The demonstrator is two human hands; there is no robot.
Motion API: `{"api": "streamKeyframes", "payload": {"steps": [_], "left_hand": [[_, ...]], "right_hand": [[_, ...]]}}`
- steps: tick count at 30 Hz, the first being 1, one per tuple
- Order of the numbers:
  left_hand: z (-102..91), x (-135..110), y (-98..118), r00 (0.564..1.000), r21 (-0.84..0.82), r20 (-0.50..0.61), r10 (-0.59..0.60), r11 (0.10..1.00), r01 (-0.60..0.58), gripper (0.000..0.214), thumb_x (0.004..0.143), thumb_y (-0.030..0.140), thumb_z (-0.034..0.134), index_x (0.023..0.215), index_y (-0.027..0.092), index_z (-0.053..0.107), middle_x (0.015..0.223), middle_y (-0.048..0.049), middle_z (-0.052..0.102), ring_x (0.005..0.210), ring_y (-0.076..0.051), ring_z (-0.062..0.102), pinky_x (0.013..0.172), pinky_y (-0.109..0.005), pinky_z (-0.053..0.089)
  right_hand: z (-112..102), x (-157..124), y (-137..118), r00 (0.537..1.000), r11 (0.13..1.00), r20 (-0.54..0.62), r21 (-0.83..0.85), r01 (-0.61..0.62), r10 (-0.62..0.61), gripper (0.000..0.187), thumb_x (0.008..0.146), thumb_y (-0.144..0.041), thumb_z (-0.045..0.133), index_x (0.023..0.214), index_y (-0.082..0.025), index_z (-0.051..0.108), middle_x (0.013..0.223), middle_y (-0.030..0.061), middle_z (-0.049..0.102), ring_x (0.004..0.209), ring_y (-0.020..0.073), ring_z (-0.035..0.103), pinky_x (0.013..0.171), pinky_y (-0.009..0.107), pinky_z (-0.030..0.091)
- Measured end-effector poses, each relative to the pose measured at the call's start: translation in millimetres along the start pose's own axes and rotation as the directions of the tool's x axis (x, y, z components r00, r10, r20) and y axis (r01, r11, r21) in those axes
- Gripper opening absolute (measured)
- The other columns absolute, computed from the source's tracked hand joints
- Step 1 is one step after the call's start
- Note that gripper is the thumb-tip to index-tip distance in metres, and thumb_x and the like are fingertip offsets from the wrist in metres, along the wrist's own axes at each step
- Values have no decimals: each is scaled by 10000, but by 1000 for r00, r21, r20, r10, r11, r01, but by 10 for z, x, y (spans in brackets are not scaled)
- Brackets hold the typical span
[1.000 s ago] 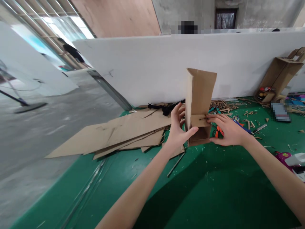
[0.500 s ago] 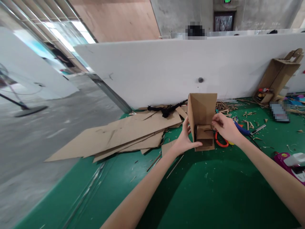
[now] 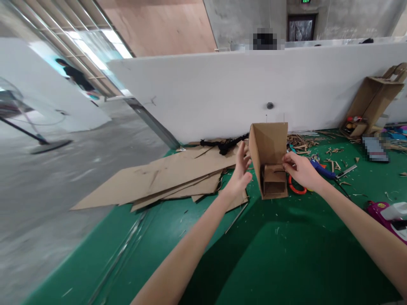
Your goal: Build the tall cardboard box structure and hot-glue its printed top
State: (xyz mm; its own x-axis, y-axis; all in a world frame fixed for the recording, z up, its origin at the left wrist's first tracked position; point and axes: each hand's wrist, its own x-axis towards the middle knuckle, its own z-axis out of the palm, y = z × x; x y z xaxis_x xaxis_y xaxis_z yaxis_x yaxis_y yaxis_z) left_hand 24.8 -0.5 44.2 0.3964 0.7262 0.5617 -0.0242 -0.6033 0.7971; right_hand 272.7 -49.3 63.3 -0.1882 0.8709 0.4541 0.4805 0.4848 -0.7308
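A small cardboard box structure point(image 3: 271, 142) stands on the green table, with a tall back panel, a left side panel and a little open-fronted compartment low inside. My left hand point(image 3: 239, 173) is just left of it, fingers spread and apart from the cardboard, holding nothing. At the structure's right side, my right hand point(image 3: 295, 167) is closed in a pinch. A thin dark stick point(image 3: 280, 171) runs from those fingertips over the top of the compartment; its far end is hard to make out. Scissors with orange handles point(image 3: 297, 186) lie beneath my right hand.
Flat cardboard sheets point(image 3: 165, 178) are stacked to the left, some overhanging the table edge. A blue-handled tool point(image 3: 322, 169), a utility knife point(image 3: 346, 170), cardboard scraps point(image 3: 305, 142) and a purple-and-white device point(image 3: 386, 216) lie right. A white partition point(image 3: 197, 93) rises behind, with a taller cardboard construction point(image 3: 369, 101) against it.
My left hand has let go of the structure's left panel and moved left, its fingers opening upward. My right hand keeps its pinch at the right side. The view has shifted slightly.
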Motion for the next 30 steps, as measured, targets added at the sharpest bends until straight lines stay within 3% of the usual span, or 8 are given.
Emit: {"api": "streamKeyframes", "payload": {"steps": [3, 5, 8, 10, 17, 20, 23, 30], "left_hand": [[-133, 180, 434, 986, 152, -104, 133, 982, -117, 776, 864, 734, 563, 1491, 318, 374, 1602, -138, 363, 1494, -332, 363, 1182, -503, 373], [-185, 309, 798, 972, 308, -155, 178, 943, -124, 530, 928, 576, 598, 1371, 298, 514, 1448, -108, 548, 1404, -283, 483, 1175, -478, 384], [-160, 493, 1244, 991, 501, -39, 125, 861, -89, 395, 950, 482, 593, 1278, 261, 593, 1343, -86, 629, 1305, -276, 563, 1138, -481, 423], [-86, 600, 1397, 1000, 600, 27, 16, 800, -29, 473, 929, 441, 624, 1357, 256, 541, 1374, -96, 612, 1293, -297, 564, 1110, -500, 438], [119, 793, 1389, 997, 655, 30, -72, 755, 35, 351, 914, 205, 559, 1255, 187, 638, 1009, -60, 749, 1080, -278, 658, 1028, -461, 485], [68, 807, 1372, 994, 636, 43, -96, 770, 48, 478, 869, 150, 578, 1345, 187, 597, 1150, -81, 736, 1128, -298, 651, 1046, -486, 477], [-6, 849, 1349, 994, 561, 70, -89, 827, 34, 580, 816, 193, 687, 1385, 236, 578, 1302, -76, 682, 1242, -334, 603, 1105, -536, 433], [-19, 1046, 1281, 992, 374, 12, -126, 921, 112, 320, 782, 291, 797, 1089, 217, 741, 999, -74, 756, 1058, -305, 680, 1036, -503, 493]], "right_hand": [[-10, 0, 8, 1000, 1000, 17, -12, -8, 8, 74, 910, -268, 504, 911, -215, 556, 854, 52, 682, 790, 203, 661, 709, 329, 518], [-16, 3, 18, 1000, 1000, 28, -12, 2, -1, 64, 909, -263, 506, 901, -216, 549, 840, 46, 675, 765, 195, 648, 701, 322, 506], [-23, 5, 19, 999, 1000, 36, 3, 18, -18, 47, 904, -250, 508, 902, -218, 543, 836, 42, 670, 762, 189, 645, 695, 310, 499], [-26, 4, 4, 999, 1000, 37, 5, 2, -2, 53, 903, -253, 506, 907, -217, 546, 831, 42, 667, 766, 192, 649, 682, 304, 498], [-28, 3, -37, 999, 1000, 43, -5, -19, 19, 65, 903, -270, 510, 895, -223, 554, 839, 43, 677, 785, 194, 658, 673, 299, 507], [-24, 5, -35, 999, 1000, 51, -14, -17, 18, 64, 906, -265, 501, 899, -223, 549, 841, 47, 676, 780, 194, 654, 661, 295, 502], [-18, 4, -25, 998, 1000, 55, -2, -17, 17, 60, 909, -260, 492, 902, -223, 537, 835, 48, 673, 769, 193, 652, 662, 296, 501], [-21, 6, -7, 997, 1000, 71, -6, -19, 20, 51, 909, -256, 494, 887, -226, 528, 820, 41, 664, 758, 191, 649, 661, 292, 500]]}}
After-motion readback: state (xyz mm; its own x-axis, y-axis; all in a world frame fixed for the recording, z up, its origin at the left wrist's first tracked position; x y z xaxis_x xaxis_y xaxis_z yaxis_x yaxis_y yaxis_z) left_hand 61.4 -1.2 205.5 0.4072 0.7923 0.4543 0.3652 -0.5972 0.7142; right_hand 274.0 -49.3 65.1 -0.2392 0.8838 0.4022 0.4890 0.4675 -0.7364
